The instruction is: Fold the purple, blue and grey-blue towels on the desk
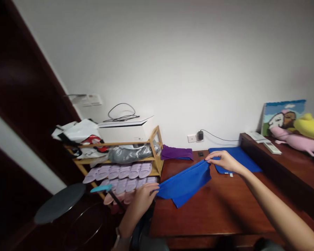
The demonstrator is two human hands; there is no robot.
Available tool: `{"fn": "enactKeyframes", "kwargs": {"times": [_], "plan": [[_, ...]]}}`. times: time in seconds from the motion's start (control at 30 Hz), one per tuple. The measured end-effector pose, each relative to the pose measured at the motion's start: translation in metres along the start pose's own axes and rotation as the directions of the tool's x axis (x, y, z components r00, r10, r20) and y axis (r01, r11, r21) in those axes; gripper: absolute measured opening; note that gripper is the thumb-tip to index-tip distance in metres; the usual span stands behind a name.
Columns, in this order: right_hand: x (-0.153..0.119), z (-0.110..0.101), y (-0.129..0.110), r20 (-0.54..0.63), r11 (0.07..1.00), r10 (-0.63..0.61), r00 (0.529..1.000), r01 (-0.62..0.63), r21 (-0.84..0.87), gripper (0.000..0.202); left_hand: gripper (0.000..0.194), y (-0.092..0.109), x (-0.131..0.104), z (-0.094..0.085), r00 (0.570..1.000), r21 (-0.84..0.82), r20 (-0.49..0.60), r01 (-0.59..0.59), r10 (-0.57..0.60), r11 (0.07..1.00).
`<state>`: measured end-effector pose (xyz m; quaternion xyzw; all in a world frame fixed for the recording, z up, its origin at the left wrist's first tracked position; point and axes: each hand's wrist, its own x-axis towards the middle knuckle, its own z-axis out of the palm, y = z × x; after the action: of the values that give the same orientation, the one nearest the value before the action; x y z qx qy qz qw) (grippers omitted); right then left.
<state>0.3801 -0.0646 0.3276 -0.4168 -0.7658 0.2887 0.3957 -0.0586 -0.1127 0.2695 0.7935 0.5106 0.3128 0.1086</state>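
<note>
A blue cloth (185, 181) hangs stretched above the brown wooden table (183, 223), its lower edges loose. My left hand (146, 195) pinches its left corner near the table's left edge. The upper right corner is pinched between the thumb and fingers of my right hand (219, 160). Behind my right hand, another blue cloth (240, 158) with a small white tag lies flat on the table. A folded purple cloth (176, 152) rests at the table's back left corner, with a bit of blue showing beneath it.
Left of the table stands a wooden rack (157, 153) with lilac slippers (124, 170), bags and a white printer (125, 130). A round stool (61, 202) is at lower left. On the raised ledge at right are a remote (272, 147), plush toys (300, 141) and a picture (284, 111).
</note>
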Motion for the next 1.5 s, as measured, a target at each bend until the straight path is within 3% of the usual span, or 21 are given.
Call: {"fn": "enactKeyframes", "kwargs": {"times": [0.1, 0.27, 0.47, 0.67, 0.77, 0.97, 1.17, 1.23, 1.3, 1.4, 1.5], "plan": [[-0.027, -0.02, -0.01, -0.027, 0.997, 0.058, 0.998, -0.057, 0.058, 0.05, 0.023, 0.02, 0.019, -0.01, 0.994, -0.005, 0.08, -0.079, 0.079, 0.997], [-0.066, -0.037, -0.012, -0.093, 0.986, 0.13, 0.987, -0.119, 0.117, 0.055, 0.03, 0.051, 0.037, -0.016, 0.985, -0.073, 0.114, -0.12, 0.127, 0.99], [-0.104, -0.046, -0.032, -0.231, 0.981, 0.19, 0.954, -0.178, 0.07, 0.065, 0.027, 0.077, 0.046, -0.027, 0.999, -0.248, 0.007, -0.046, 0.049, 0.968], [-0.134, -0.057, -0.064, -0.295, 0.982, 0.182, 0.938, -0.189, 0.003, 0.063, 0.032, 0.106, 0.048, -0.061, 0.994, -0.389, 0.102, 0.007, 0.035, 0.921], [-0.144, -0.06, -0.074, -0.312, 0.984, 0.162, 0.936, -0.175, -0.015, 0.06, 0.036, 0.112, 0.044, -0.067, 0.993, -0.452, 0.119, 0.043, 0.012, 0.891], [-0.151, -0.059, -0.081, -0.367, 0.987, 0.149, 0.918, -0.158, 0.003, 0.052, 0.043, 0.111, 0.035, -0.061, 0.989, -0.577, 0.099, 0.144, -0.106, 0.804], [-0.15, -0.057, -0.068, -0.354, 0.978, 0.193, 0.915, -0.209, -0.006, 0.044, 0.034, 0.105, 0.039, -0.059, 0.992, -0.535, 0.08, 0.122, -0.093, 0.836], [-0.14, -0.054, -0.048, -0.332, 0.974, 0.212, 0.919, -0.225, 0.001, 0.043, 0.036, 0.089, 0.053, -0.047, 0.991, -0.516, 0.1, 0.129, -0.09, 0.847], [-0.119, -0.047, -0.014, -0.299, 0.97, 0.236, 0.925, -0.243, 0.015, 0.046, 0.039, 0.063, 0.075, -0.022, 0.986, -0.499, 0.156, 0.134, -0.064, 0.856], [-0.071, -0.027, 0.052, -0.267, 0.955, 0.285, 0.921, -0.298, -0.008, 0.047, 0.039, 0.017, 0.115, 0.038, 0.971, -0.404, 0.234, 0.142, -0.048, 0.903], [-0.028, 0.013, 0.11, -0.341, 0.893, 0.35, 0.872, -0.421, -0.16, 0.035, 0.032, -0.016, 0.138, 0.107, 0.979, -0.253, 0.178, 0.144, -0.1, 0.957]]}}
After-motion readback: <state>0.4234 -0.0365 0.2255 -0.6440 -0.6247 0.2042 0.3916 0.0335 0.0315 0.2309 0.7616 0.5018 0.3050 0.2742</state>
